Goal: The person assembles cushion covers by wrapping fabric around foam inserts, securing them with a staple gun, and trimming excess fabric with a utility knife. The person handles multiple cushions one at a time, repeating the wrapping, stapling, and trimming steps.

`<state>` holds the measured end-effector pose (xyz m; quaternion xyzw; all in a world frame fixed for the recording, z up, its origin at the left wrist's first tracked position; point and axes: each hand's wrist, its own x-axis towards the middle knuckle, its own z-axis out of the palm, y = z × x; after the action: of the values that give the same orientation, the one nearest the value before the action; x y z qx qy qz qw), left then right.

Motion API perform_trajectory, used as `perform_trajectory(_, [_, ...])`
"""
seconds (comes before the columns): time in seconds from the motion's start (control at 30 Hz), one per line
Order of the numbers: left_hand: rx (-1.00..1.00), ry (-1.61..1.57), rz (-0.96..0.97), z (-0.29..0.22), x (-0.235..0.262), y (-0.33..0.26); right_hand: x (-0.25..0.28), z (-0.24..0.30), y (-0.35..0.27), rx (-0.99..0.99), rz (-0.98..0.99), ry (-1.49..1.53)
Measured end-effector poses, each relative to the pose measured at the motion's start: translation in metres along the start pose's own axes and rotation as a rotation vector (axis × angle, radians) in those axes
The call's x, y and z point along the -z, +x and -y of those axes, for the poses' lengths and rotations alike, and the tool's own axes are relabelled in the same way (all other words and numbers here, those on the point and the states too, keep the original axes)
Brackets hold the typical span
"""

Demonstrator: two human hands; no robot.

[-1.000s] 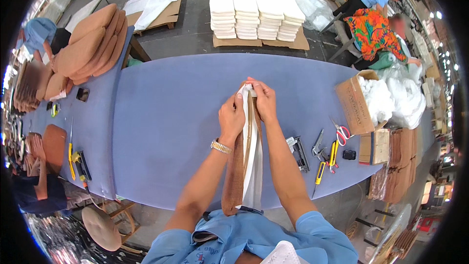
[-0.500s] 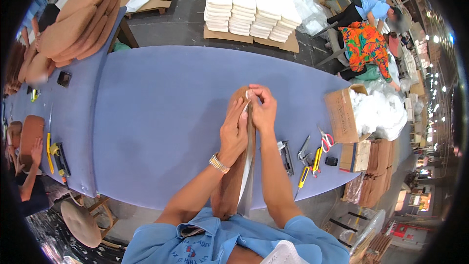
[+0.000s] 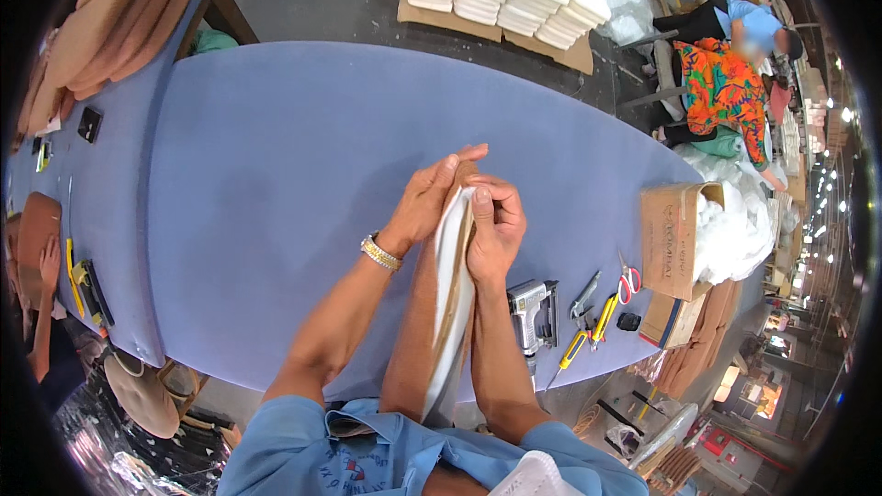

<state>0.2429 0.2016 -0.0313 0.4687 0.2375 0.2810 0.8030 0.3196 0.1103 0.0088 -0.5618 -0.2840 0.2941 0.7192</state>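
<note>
A long brown fabric-covered cushion [image 3: 413,335] stands on edge between my forearms, its near end against my shirt. Along its upturned side the cover gapes, showing a white layer [image 3: 447,253] and a tan edge strip. My left hand [image 3: 423,202] wraps round the far end of the cushion from the left, its fingertips reaching past the tip. On the right side, my right hand [image 3: 494,234] is closed on the cover's edge, thumb uppermost. What lies beneath its curled fingers is hidden.
Right of my arm on the blue table [image 3: 276,193] lie a staple gun [image 3: 535,317], a yellow-handled screwdriver [image 3: 573,347], a yellow cutter [image 3: 604,315] and scissors [image 3: 629,283]. Beyond stands a cardboard box [image 3: 675,239] with white stuffing. A co-worker's hand [image 3: 50,264] rests on a brown cushion at left.
The cover's opening has spread wider, baring more of the white layer. My left hand has moved from the cushion's side round its far tip; my right hand has come slightly nearer. The view has shifted.
</note>
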Motion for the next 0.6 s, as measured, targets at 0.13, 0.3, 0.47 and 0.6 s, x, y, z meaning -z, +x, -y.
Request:
perform_trajectory(0.13, [0.076, -0.093, -0.022, -0.011, 0.017, -0.007, -0.023, -0.007, -0.006, 0.003, 0.041, 0.037])
perform_trajectory(0.3, [0.038, 0.027, -0.266, -0.02, 0.0, -0.029, -0.022, -0.013, -0.008, 0.037, 0.026, 0.043])
perform_trajectory(0.47, [-0.295, 0.422, -0.393, -0.048, -0.041, -0.058, -0.003, -0.011, -0.008, 0.143, 0.044, -0.202])
perform_trajectory(0.6, [-0.362, 0.539, -0.521, -0.022, -0.064, -0.058, 0.005, -0.005, 0.001, 0.171, -0.043, -0.354])
